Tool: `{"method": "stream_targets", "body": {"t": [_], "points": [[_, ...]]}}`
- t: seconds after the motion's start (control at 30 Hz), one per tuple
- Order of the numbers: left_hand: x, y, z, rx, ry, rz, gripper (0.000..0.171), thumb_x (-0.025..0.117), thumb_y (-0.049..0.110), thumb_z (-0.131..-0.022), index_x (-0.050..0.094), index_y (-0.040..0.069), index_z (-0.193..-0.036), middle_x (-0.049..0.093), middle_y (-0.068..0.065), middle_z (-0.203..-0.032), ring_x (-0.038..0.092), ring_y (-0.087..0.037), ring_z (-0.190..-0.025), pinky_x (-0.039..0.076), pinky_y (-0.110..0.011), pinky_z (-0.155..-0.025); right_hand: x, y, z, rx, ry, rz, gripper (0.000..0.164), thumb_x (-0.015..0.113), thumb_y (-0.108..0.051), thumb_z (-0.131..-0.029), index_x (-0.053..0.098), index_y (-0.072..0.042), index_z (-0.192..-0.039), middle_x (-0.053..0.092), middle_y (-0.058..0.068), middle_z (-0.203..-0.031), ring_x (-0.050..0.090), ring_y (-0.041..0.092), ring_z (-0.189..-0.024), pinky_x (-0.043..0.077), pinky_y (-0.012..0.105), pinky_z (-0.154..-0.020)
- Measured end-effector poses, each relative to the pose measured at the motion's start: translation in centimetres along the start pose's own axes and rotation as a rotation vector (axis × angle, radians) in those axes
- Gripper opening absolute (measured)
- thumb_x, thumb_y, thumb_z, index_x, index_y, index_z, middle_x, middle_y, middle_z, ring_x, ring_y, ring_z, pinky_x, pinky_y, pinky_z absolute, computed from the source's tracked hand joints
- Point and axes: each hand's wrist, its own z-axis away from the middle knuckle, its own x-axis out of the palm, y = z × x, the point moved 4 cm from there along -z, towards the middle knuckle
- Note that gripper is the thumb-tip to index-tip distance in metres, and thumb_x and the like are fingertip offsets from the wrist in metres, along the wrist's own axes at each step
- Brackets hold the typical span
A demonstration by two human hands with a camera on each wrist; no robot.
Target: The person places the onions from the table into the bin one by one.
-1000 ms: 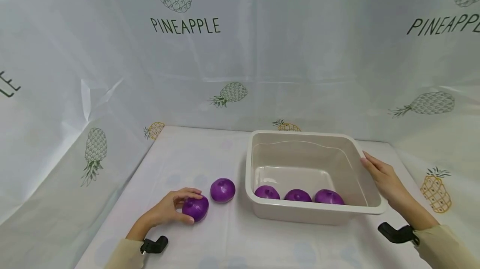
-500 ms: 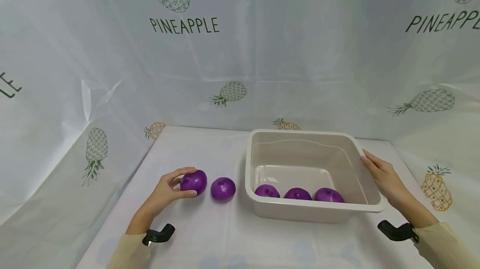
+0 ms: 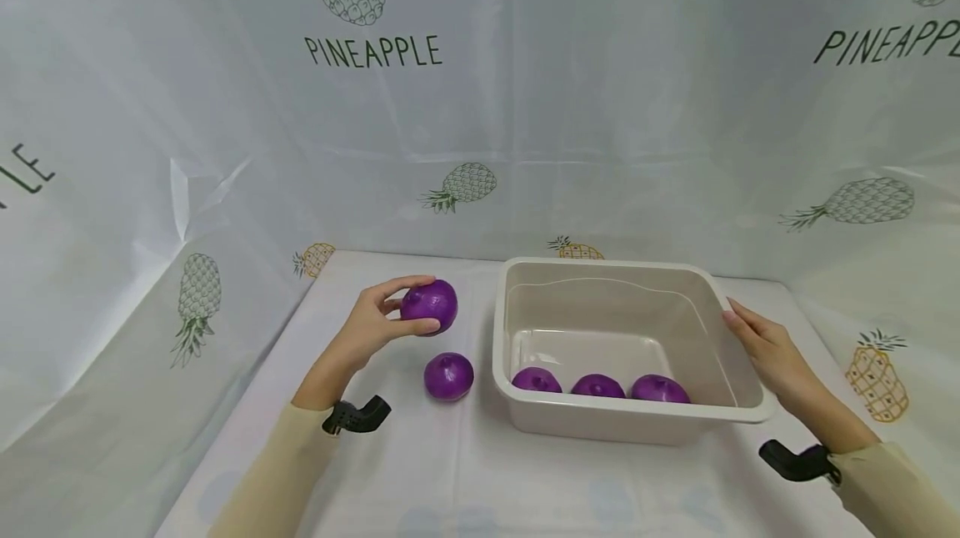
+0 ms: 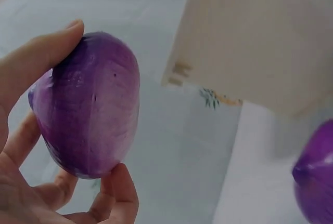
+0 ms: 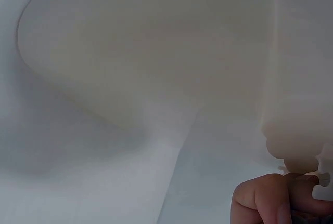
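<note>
Your left forearm (image 3: 279,471) slants in from 7 o'clock, over the left part of the worktop (image 3: 517,484); your left hand (image 3: 369,324) points toward 2 o'clock, its grip pinching a purple ball (image 3: 432,306) between thumb and fingers. A loose ball (image 3: 448,377) sits apart, at the held one's 6 o'clock. A gap at 3 o'clock separates both from the beige bin (image 3: 592,422), where three balls (image 3: 597,385) line the 6 o'clock wall. Your right hand (image 3: 771,354) grips the bin's 3 o'clock rim.

The purple bulbs (image 3: 448,377) look smooth and glossy, the beige bin (image 3: 600,424) smooth plastic.
</note>
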Motion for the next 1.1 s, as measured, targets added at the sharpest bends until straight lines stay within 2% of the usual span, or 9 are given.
{"method": "stream_targets", "body": {"t": [0.2,0.33,0.47,0.67,0.87,0.97,1.1], "points": [[1.4,4.0,-2.9,-0.005,-0.028,-0.040,0.059,0.087,0.021,-0.078,0.065,0.027,-0.133,0.051,0.001,-0.143,0.055,-0.034,-0.117,0.053,-0.047,-0.087,-0.3,0.0,0.0,-0.018,0.005,0.016,0.055,0.039,-0.027,-0.110,0.028,0.011,-0.149,0.042,0.044,-0.135,0.050,-0.014,-0.081,0.049,0.015,-0.063],[3.1,6.5,-5.0,0.016,-0.062,-0.055,0.057,0.088,0.023,-0.077,0.067,0.030,-0.130,0.050,0.004,-0.141,0.054,-0.032,-0.116,0.054,-0.048,-0.086,-0.5,0.1,0.0,-0.029,0.009,0.023,0.054,0.038,-0.026,-0.110,0.029,0.011,-0.148,0.043,0.044,-0.134,0.051,-0.014,-0.081,0.049,0.015,-0.063],[4.8,8.4,-6.5,0.056,-0.105,-0.074,0.054,0.089,0.025,-0.076,0.069,0.032,-0.127,0.052,0.009,-0.140,0.053,-0.032,-0.117,0.055,-0.046,-0.085,-0.3,0.0,0.0,-0.041,0.001,0.016,0.054,0.038,-0.024,-0.110,0.028,0.012,-0.148,0.042,0.044,-0.134,0.051,-0.014,-0.082,0.050,0.015,-0.063],[7.8,9.9,-8.2,0.078,-0.195,-0.051,0.056,0.089,0.026,-0.075,0.069,0.032,-0.127,0.055,0.013,-0.138,0.054,-0.030,-0.120,0.055,-0.045,-0.086,-0.1,0.0,0.0,-0.050,-0.003,0.002,0.054,0.038,-0.024,-0.110,0.028,0.013,-0.147,0.040,0.044,-0.135,0.051,-0.015,-0.084,0.049,0.013,-0.064],[11.6,11.2,-9.6,0.102,-0.278,0.005,0.058,0.090,0.020,-0.075,0.069,0.027,-0.129,0.059,0.012,-0.133,0.062,-0.027,-0.108,0.056,-0.041,-0.084,-0.1,0.0,0.0,-0.038,-0.009,0.008,0.054,0.038,-0.025,-0.110,0.028,0.012,-0.148,0.041,0.044,-0.135,0.050,-0.015,-0.083,0.049,0.014,-0.064],[13.5,11.6,-10.3,0.118,-0.323,0.028,0.056,0.089,0.019,-0.075,0.070,0.027,-0.127,0.059,0.010,-0.133,0.066,-0.026,-0.103,0.058,-0.038,-0.082,-0.2,0.0,0.0,-0.037,-0.009,0.015,0.054,0.038,-0.025,-0.110,0.028,0.011,-0.148,0.042,0.044,-0.135,0.049,-0.015,-0.082,0.049,0.014,-0.064],[16.1,11.8,-11.1,0.140,-0.374,0.013,0.056,0.089,0.018,-0.076,0.070,0.023,-0.128,0.059,0.009,-0.133,0.063,-0.022,-0.105,0.057,-0.033,-0.082,-0.3,-0.2,-0.1,-0.054,-0.005,0.010,0.053,0.039,-0.024,-0.110,0.029,0.011,-0.148,0.042,0.043,-0.135,0.050,-0.015,-0.084,0.048,0.013,-0.065]]}}
